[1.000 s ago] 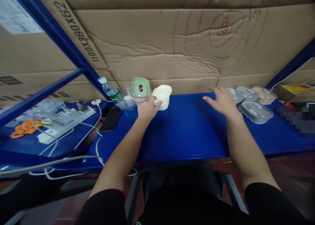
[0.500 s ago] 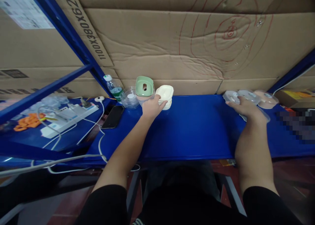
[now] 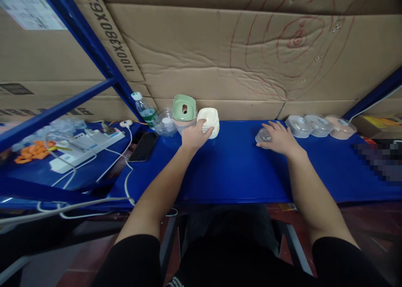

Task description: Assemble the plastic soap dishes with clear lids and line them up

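Observation:
My left hand (image 3: 195,135) grips the front of a stack of cream square dishes (image 3: 208,118) near the back of the blue table. Left of the stack stands a green-topped container (image 3: 184,108) with a hole in its top. My right hand (image 3: 280,139) is at the right centre, its fingers curved over a small clear lid or cup (image 3: 263,137) and touching it. Right of that hand, a row holds two clear containers (image 3: 298,126) and a pinkish one (image 3: 341,127).
A bottle (image 3: 145,110), clear round tubs (image 3: 165,122) and a black phone (image 3: 143,147) are at the left. Beyond a blue post lie a white power strip (image 3: 86,149), cables and orange pieces (image 3: 34,152). Cardboard (image 3: 201,48) walls the back.
My right hand has moved left from the row of containers, and the clear piece has come along under its fingers. My left hand remains at the cream stack.

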`<state>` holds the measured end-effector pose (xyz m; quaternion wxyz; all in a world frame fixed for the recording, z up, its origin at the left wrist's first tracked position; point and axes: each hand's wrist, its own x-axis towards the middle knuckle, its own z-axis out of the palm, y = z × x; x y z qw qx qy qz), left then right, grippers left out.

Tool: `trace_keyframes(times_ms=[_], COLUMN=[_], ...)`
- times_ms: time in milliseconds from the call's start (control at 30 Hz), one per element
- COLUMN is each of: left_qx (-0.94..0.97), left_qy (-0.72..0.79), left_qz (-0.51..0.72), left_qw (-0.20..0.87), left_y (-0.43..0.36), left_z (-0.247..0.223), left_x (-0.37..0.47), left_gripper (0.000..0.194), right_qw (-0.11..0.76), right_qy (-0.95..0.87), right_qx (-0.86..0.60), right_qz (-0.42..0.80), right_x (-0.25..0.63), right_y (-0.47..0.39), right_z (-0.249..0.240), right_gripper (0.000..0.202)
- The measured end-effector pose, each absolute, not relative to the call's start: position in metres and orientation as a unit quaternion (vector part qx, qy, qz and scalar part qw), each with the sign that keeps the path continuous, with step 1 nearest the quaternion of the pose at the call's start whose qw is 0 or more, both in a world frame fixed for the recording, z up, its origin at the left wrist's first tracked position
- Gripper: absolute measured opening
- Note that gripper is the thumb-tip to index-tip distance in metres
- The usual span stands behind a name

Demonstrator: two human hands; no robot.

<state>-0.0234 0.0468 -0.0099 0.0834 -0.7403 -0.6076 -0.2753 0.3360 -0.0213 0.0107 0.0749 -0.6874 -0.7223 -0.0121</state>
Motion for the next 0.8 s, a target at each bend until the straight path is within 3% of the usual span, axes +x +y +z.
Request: trace_keyframes(times_ms=[167,333,567,733,800], left_qx=[-0.795,-0.867,-0.922,-0.927,-0.928], left_qy=[-0.529,-0.413,-0.3,-0.284,-0.283], left_qz=[-0.289,-0.277,-0.245,-0.244,-0.242], left_qw=[0.068,0.042,-0.001,-0.017,-0.018], left_y=[0.038,0.029,0.021,0.023,0.025], left_z=[-0.013,-0.018,-0.018,-0.016,-0.017], left_x=[-0.024,-0.019,-0.013,-0.016,-0.016], left_gripper=[0.047,0.04,0.074,0.07,0.065], right_qw=[0.031,0.076,0.191,0.189,0.18], right_qy=[-0.7,-0.767,-0.842,-0.84,-0.841], right_qx=[-0.713,-0.637,-0.501,-0.501,-0.497], right_qz=[0.01,0.007,0.065,0.087,0.114], right_x=[0.348,0.324,0.276,0.278,0.281], right_y=[-0.016,-0.021,-0.03,-0.024,-0.02], right_z=[0.005,0.007,0.007,-0.004,-0.01], right_gripper=[0.103,0.092,0.081,0.114,0.116])
